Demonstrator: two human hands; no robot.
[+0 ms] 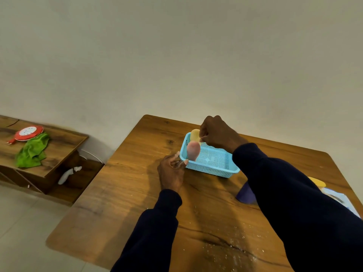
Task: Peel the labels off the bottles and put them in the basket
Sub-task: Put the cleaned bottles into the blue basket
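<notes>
Head view.
- Table (137, 193): wood, with pale crumbs on its near part.
- Basket (212, 170): blue, perforated, far centre of the table.
- Left hand (170, 173): fingers curled round the narrow end of the pink bottle (193, 151), which is held up at the basket's left rim.
- Right hand (218, 134): fingers closed on the yellow bottle (195, 134), over the basket's far left corner.
- The hands are apart.
- Purple object (245, 195): near right of the basket, partly hidden by the right sleeve (294, 193).
- Shelf (64, 142), far left: holds a green cloth (32, 152) and a red disc (29, 132).
</notes>
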